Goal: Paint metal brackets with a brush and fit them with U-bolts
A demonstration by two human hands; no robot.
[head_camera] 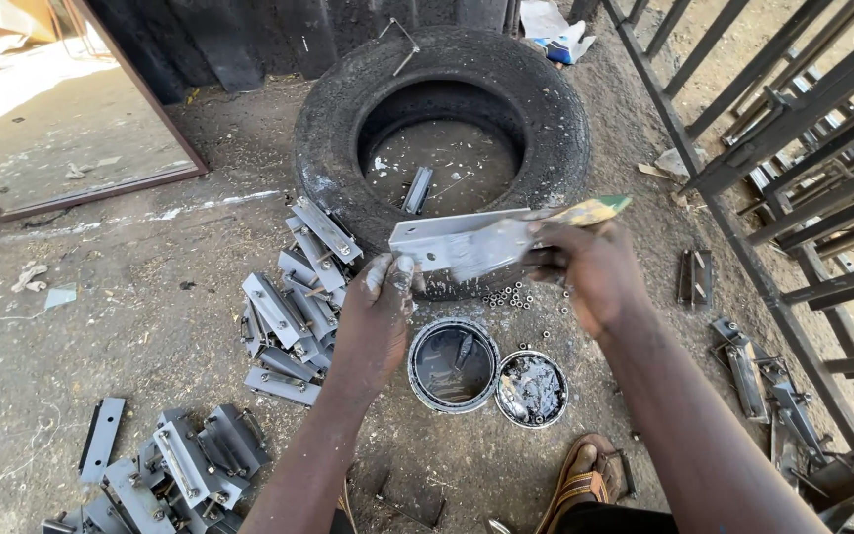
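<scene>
Left hand (380, 314) pinches the left end of a flat metal plate (447, 242), held level over the tire's (546, 119) near wall. Right hand (593, 272) closed around a paintbrush (585, 212), yellow-green handle pointing to 2 o'clock, bristles blurred on the plate. At 6 o'clock below the plate, two round paint tins touching: larger dark one (453, 364), smaller silvery one (532, 389). Small nuts (511, 295) lie scattered between tins and tire. Painted brackets (294, 307) piled at 9 o'clock, more brackets (170, 470) at 7 o'clock. Crumpled white-and-blue package (557, 28) at 12 o'clock behind the tire. Sandalled foot (585, 480) at 5 o'clock.
</scene>
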